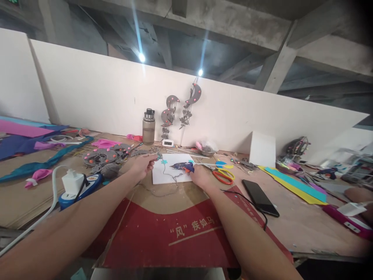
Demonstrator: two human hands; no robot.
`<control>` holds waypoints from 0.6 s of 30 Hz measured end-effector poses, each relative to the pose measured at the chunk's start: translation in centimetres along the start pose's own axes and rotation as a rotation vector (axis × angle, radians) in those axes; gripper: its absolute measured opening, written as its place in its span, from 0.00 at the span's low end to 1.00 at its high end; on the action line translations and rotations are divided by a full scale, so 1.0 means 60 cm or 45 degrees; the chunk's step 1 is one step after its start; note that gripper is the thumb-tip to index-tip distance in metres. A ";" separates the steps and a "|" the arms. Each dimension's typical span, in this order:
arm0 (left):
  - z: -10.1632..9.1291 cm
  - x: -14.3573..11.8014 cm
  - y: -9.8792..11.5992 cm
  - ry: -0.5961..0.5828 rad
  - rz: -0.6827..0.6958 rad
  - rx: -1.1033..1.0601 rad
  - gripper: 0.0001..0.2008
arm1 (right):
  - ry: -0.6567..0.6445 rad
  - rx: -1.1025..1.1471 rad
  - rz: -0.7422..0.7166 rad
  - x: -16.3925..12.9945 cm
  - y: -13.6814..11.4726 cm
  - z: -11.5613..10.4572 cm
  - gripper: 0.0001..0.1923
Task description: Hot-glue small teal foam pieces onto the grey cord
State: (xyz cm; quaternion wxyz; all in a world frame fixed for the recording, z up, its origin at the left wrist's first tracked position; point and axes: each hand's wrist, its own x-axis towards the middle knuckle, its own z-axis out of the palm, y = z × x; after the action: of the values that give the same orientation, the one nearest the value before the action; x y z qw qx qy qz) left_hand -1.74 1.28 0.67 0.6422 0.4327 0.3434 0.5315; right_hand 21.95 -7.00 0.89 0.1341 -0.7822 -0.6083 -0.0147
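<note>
My left hand [142, 165] is closed in a pinch at the left edge of a white sheet [159, 177]. At its fingertips is a small grey-green piece [159, 156], too small to make out well, with grey yarn [164, 168] trailing from it across the sheet. My right hand [200, 175] is wrapped round a dark blue glue gun [186, 167], its nozzle pointing left over the sheet. Small teal cut-outs [164, 161] lie on the sheet near the nozzle. The sheet rests on a red and brown cardboard [163, 233].
Orange-handled scissors [223, 177] and a black phone [260, 197] lie to the right. A bottle [149, 127] stands behind. A blue power strip [80, 192], grey yarn ball [110, 170] and teal cloth [43, 167] are left. Grey moon ornaments [193, 94] hang on the white board [116, 89].
</note>
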 end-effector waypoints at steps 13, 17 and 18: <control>0.006 -0.010 -0.034 0.073 0.036 0.069 0.15 | 0.292 0.666 0.112 0.008 0.003 -0.001 0.26; 0.005 -0.009 -0.034 0.090 0.024 0.074 0.15 | 0.240 0.828 0.090 0.007 0.001 0.012 0.22; 0.005 -0.009 -0.034 0.090 0.024 0.072 0.15 | 0.194 0.879 0.043 0.007 0.001 0.017 0.22</control>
State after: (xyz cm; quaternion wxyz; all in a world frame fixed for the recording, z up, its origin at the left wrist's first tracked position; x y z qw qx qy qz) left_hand -0.78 0.56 -1.12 0.6123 0.4348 0.3765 0.5425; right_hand 21.96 -6.37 -0.02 0.4359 -0.6972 -0.5526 0.1358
